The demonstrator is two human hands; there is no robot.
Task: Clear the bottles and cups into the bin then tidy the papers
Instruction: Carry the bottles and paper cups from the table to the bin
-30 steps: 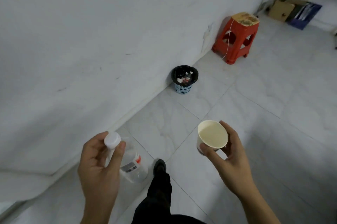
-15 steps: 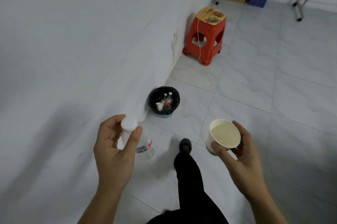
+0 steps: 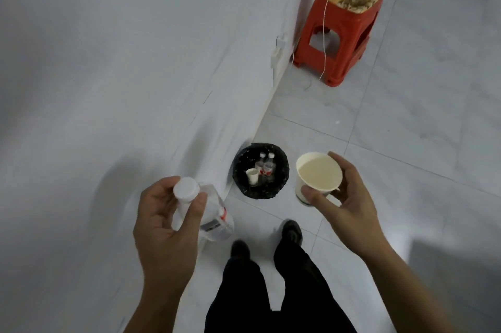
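A: Plastic bottle (image 3: 214, 214), any brand legible?
B: No, its red-and-white label (image 3: 221, 212) is too blurred. Fingers of the left hand (image 3: 165, 227) grip its neck; the right hand (image 3: 351, 204) holds a paper cup (image 3: 317, 178), both near the black-lined bin (image 3: 280, 170) on the floor (image 3: 406, 143).

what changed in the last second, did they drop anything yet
The person walked toward the bin, which went from far off to just ahead of the shoes, between the hands; the red stool also came nearer. Nothing was let go: the left hand still grips the bottle at its cap end, and the right hand still holds the paper cup.
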